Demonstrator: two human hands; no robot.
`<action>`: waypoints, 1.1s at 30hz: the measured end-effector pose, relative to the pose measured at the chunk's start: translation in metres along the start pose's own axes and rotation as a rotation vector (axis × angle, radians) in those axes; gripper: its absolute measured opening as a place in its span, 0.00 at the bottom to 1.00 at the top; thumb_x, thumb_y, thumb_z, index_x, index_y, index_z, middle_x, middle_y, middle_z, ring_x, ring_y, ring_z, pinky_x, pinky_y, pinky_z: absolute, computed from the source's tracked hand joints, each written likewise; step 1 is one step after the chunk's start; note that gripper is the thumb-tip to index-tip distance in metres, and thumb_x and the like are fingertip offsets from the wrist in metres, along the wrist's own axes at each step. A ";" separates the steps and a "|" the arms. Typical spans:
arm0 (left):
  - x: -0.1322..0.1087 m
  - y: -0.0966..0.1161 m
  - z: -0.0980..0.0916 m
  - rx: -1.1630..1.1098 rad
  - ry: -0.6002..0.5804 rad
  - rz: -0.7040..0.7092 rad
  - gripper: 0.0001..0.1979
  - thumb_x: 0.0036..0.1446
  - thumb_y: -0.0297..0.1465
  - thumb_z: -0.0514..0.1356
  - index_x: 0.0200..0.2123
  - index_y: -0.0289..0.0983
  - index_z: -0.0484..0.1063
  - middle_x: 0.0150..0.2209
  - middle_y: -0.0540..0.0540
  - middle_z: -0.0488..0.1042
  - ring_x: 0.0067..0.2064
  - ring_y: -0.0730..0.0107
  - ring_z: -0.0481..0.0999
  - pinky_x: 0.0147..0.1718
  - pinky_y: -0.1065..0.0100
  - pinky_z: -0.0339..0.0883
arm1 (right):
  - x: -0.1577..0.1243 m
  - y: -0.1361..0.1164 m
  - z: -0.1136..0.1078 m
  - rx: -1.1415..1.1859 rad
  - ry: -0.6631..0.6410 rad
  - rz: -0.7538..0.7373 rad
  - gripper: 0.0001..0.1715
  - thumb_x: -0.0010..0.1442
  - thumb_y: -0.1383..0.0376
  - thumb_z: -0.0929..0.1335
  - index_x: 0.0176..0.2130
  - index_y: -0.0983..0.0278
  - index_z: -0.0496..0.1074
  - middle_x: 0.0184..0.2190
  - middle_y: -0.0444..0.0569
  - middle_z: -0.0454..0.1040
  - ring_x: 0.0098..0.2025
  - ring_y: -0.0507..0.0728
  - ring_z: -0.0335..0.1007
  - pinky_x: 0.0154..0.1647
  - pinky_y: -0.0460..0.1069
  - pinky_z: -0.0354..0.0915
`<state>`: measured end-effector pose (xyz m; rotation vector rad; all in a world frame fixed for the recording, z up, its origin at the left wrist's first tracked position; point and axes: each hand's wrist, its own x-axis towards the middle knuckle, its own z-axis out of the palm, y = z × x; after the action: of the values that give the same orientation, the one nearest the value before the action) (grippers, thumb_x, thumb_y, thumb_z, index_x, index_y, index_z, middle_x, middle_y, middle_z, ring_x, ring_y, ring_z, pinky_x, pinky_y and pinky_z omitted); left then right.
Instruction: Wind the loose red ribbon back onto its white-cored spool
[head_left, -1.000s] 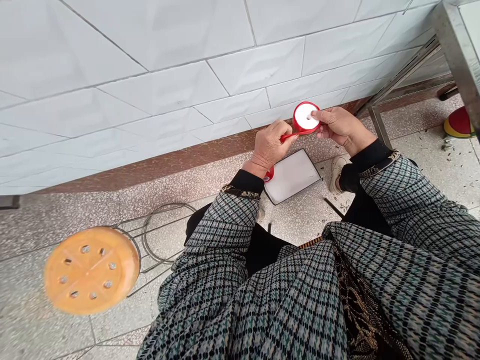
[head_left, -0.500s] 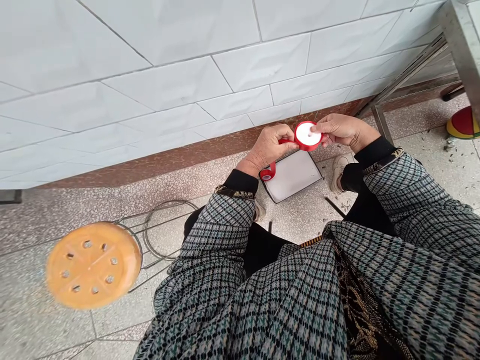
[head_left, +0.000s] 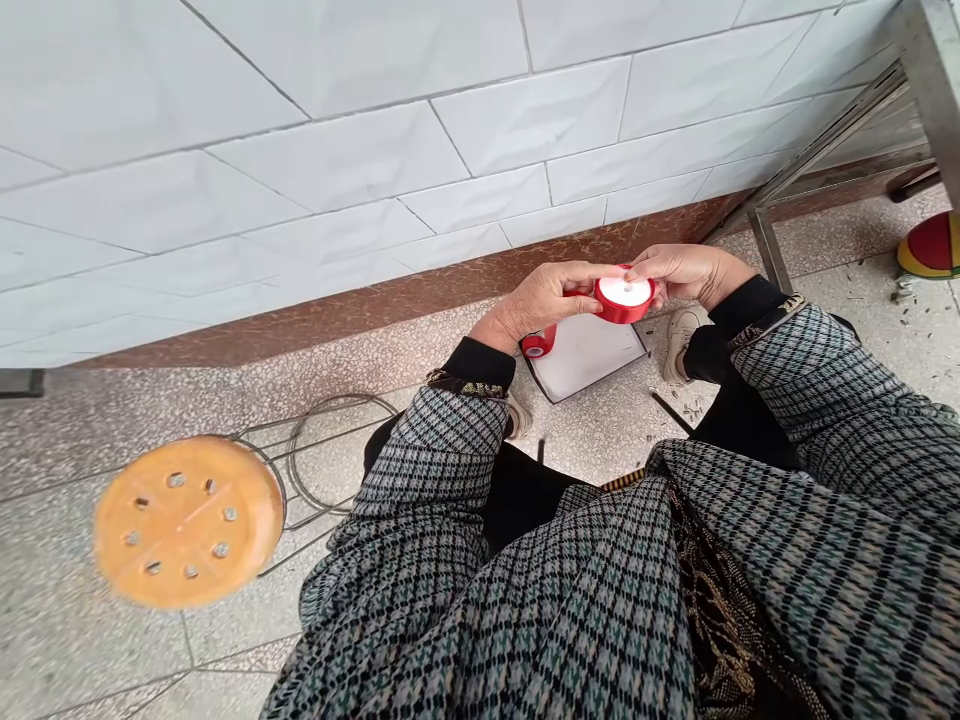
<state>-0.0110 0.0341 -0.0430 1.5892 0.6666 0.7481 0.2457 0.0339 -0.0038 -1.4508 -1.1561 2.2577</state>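
Observation:
A red ribbon spool (head_left: 624, 292) with a white face is held up between my two hands, its face tilted upward. My right hand (head_left: 679, 272) grips its far right edge, with the thumb on the white face. My left hand (head_left: 544, 300) is closed on red ribbon at the spool's left side, the index finger along the upper rim and the thumb at the lower edge. Below my left palm, a small red ribbon roll (head_left: 537, 345) with a pale centre shows, partly hidden by the hand.
On the floor beneath my hands lies a white shallow box (head_left: 589, 355) with dark edges. An orange round stool (head_left: 187, 525) with wire legs lies tipped at the left. A tiled wall (head_left: 360, 180) stands ahead. A metal frame (head_left: 930, 90) and a coloured ball (head_left: 930, 245) are at the right.
The spool has tilted flatter and dropped slightly. My left index finger has stretched out onto the spool's upper rim. Both hands remain close together on it.

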 end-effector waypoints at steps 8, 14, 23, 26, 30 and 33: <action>-0.001 0.008 -0.004 -0.180 -0.252 -0.054 0.28 0.51 0.51 0.81 0.49 0.42 0.87 0.38 0.46 0.85 0.41 0.65 0.83 0.43 0.64 0.78 | 0.004 0.023 0.007 0.186 -0.176 0.004 0.21 0.55 0.56 0.83 0.37 0.65 0.77 0.22 0.43 0.77 0.18 0.49 0.68 0.18 0.42 0.68; -0.001 0.007 0.005 -0.233 -0.226 -0.014 0.31 0.48 0.56 0.80 0.47 0.40 0.87 0.42 0.44 0.87 0.44 0.67 0.83 0.45 0.65 0.77 | 0.012 0.043 0.005 0.279 -0.378 -0.048 0.27 0.57 0.51 0.83 0.39 0.67 0.75 0.23 0.43 0.78 0.19 0.49 0.68 0.17 0.41 0.66; -0.005 0.023 -0.015 -0.117 -0.261 -0.069 0.17 0.53 0.43 0.79 0.38 0.38 0.85 0.25 0.52 0.75 0.28 0.75 0.72 0.30 0.70 0.68 | 0.016 0.050 0.011 0.279 -0.529 -0.046 0.29 0.60 0.48 0.82 0.32 0.63 0.69 0.14 0.37 0.65 0.15 0.46 0.53 0.15 0.41 0.62; -0.005 0.028 -0.020 -0.098 -0.224 -0.071 0.15 0.55 0.42 0.77 0.37 0.38 0.84 0.24 0.53 0.72 0.26 0.76 0.70 0.29 0.70 0.67 | 0.017 0.050 0.011 0.293 -0.495 -0.040 0.29 0.59 0.49 0.83 0.31 0.62 0.68 0.14 0.35 0.62 0.15 0.46 0.49 0.15 0.41 0.61; -0.006 0.028 -0.023 -0.041 -0.222 -0.083 0.16 0.56 0.43 0.76 0.31 0.38 0.80 0.23 0.53 0.72 0.26 0.76 0.68 0.28 0.70 0.63 | 0.018 0.049 0.011 0.307 -0.537 -0.046 0.29 0.61 0.49 0.82 0.32 0.62 0.66 0.14 0.34 0.60 0.15 0.45 0.48 0.15 0.41 0.60; -0.005 0.025 -0.022 -0.027 -0.231 -0.064 0.19 0.58 0.45 0.75 0.28 0.38 0.77 0.24 0.52 0.71 0.26 0.76 0.68 0.28 0.69 0.62 | 0.017 0.050 0.012 0.308 -0.569 -0.044 0.30 0.62 0.49 0.81 0.31 0.61 0.65 0.14 0.33 0.60 0.15 0.45 0.49 0.15 0.41 0.61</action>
<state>-0.0313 0.0408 -0.0168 1.5929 0.5335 0.5138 0.2381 0.0040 -0.0482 -0.6798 -0.8889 2.7526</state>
